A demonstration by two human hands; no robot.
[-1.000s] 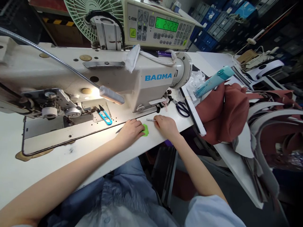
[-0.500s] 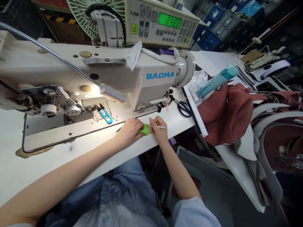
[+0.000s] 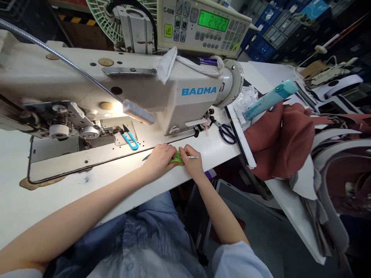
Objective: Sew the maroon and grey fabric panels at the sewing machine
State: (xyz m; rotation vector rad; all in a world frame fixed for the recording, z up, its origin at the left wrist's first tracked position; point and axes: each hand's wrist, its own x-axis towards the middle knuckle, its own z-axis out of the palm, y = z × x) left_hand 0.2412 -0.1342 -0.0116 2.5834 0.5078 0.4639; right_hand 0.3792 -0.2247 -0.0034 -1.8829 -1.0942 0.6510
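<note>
My left hand lies on the white table, fingers curled over a small bright green piece and holding it down. A dark pointed tip sticks out beyond that hand on its left; what it belongs to is hidden. My right hand pinches a slim whitish pen close to its point, right at the green piece's right end. The pen's point is too small to make out. Blue thread snips rest on the sewing machine's bed, up and left of my hands.
The sewing machine stands just behind my hands, with a lit lamp. Dark-handled scissors lie to the right, near reddish-brown material and a teal case. A grey bin sits below the table edge.
My right hand has moved a little left with the pen, nearer to my left hand and over the green piece's right end. My left hand stays in place. The view has shifted slightly.
</note>
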